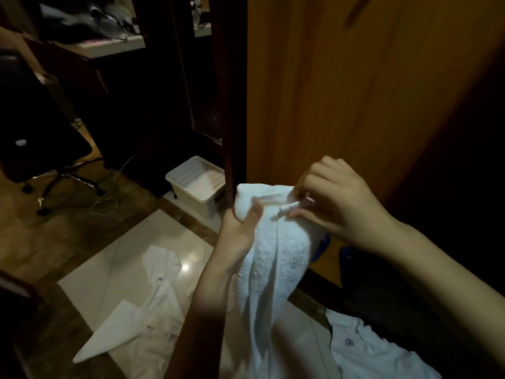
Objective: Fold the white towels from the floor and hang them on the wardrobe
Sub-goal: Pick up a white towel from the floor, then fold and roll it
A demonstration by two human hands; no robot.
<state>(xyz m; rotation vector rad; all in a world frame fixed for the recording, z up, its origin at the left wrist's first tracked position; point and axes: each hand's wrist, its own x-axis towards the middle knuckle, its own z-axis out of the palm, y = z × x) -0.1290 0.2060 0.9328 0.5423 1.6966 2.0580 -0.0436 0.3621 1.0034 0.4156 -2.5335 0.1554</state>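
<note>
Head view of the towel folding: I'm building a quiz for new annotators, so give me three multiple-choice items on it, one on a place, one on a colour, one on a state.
1. Where does the lidded storage box stand?
A. On the floor beside the wardrobe
B. On the office chair
C. On the desk

2. What colour is the towel in the hands?
A. Blue
B. White
C. Brown

3. How is that towel held?
A. Lying flat on the floor
B. Hanging from the left hand alone
C. Gripped by the left hand while the right hand pinches its top edge

Key: 1 A, the box sits on the floor tiles next to the wardrobe's dark edge. 2 B, the terry cloth is plainly white. 3 C, the left thumb presses into the cloth and the right fingers nip the upper fold.
</note>
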